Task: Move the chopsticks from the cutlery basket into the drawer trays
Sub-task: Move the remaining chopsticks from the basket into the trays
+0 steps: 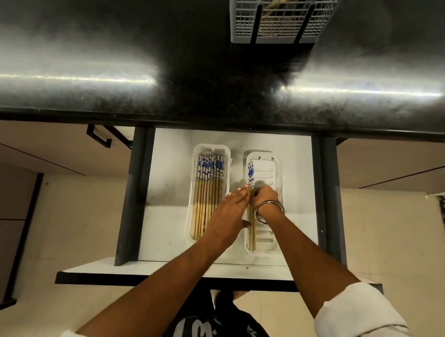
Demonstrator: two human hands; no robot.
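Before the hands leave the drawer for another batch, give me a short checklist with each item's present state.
1. Drawer open with both trays reachable: ok.
2. Left tray chopsticks lying parallel, patterned ends all at the far end: ok.
3. Right tray has spare room: ok, only a few chopsticks along its left side.
4. Left hand and right hand have let go of those chopsticks: cannot tell, fingers cover them.
5. Basket on the counter has chopsticks left: ok, several visible.
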